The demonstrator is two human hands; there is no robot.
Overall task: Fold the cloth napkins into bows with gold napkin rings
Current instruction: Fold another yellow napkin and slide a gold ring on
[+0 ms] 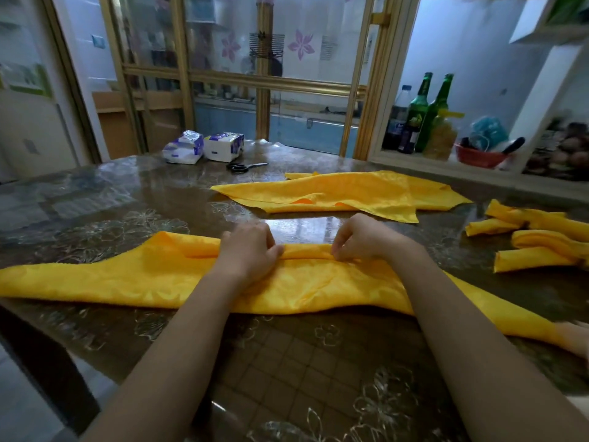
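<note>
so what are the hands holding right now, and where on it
The left hand and right hand pinch the near yellow napkin along its folded far edge, near the middle.

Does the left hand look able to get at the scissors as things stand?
Probably yes, with a stretch: only bare table and the flat spread napkin lie before the scissors, nothing upright. But the left hand grips the fold of the near napkin and must let go first.
</note>
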